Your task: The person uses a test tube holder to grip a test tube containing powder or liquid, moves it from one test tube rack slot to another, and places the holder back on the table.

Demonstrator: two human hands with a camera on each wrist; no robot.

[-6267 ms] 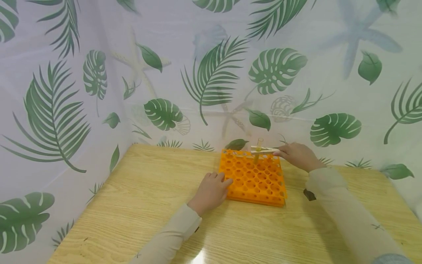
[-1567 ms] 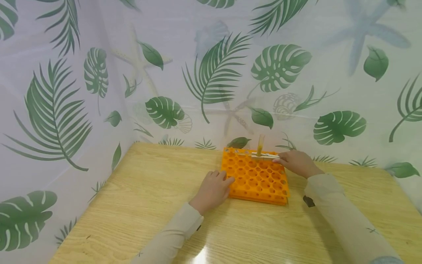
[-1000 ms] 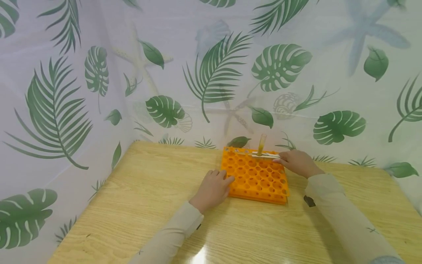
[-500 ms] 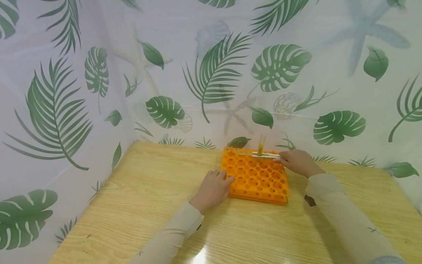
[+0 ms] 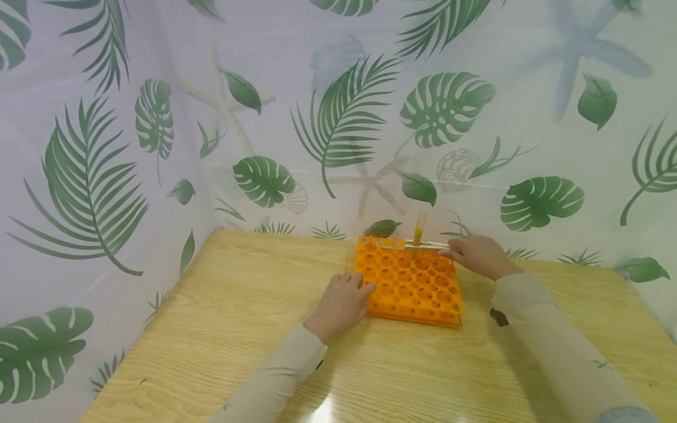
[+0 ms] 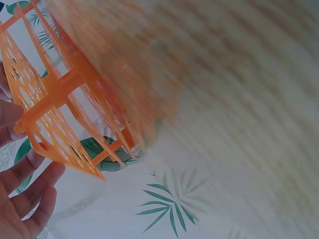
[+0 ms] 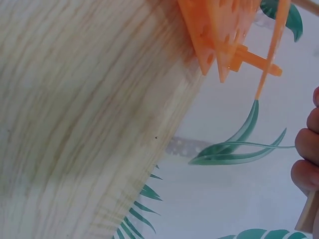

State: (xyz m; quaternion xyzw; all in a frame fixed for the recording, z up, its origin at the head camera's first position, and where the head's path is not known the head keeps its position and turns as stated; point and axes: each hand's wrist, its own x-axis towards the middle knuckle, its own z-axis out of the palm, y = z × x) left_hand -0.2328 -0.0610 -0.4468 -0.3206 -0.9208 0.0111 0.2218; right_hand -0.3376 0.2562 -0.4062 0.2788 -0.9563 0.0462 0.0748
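An orange test tube rack [image 5: 404, 288] with rows of round holes sits on the table. My left hand [image 5: 341, 302] grips its left edge; in the left wrist view, thumb and fingers curl round the end of the rack [image 6: 55, 94]. My right hand [image 5: 478, 255] pinches a pale wooden test tube clamp [image 5: 431, 244] at the rack's back right. Between the clamp's tips, a glass test tube [image 5: 420, 226] with yellow liquid stands slightly tilted. Its lower part is hidden behind the clamp and in the rack. In the right wrist view, the clamp's wooden end [image 7: 306, 214] pokes out below the fingers.
The wood-grain table [image 5: 222, 317] extends on both sides of the rack. Behind it hangs a white leaf-print cloth [image 5: 296, 129], close to the rack's back edge. A dark wrist-worn piece [image 5: 498, 317] shows under the right sleeve.
Since the earliest frame, the test tube has gone down into the rack, with the clamp now lower on it. In the last half second, my right hand and the clamp have risen slightly. My left hand stays.
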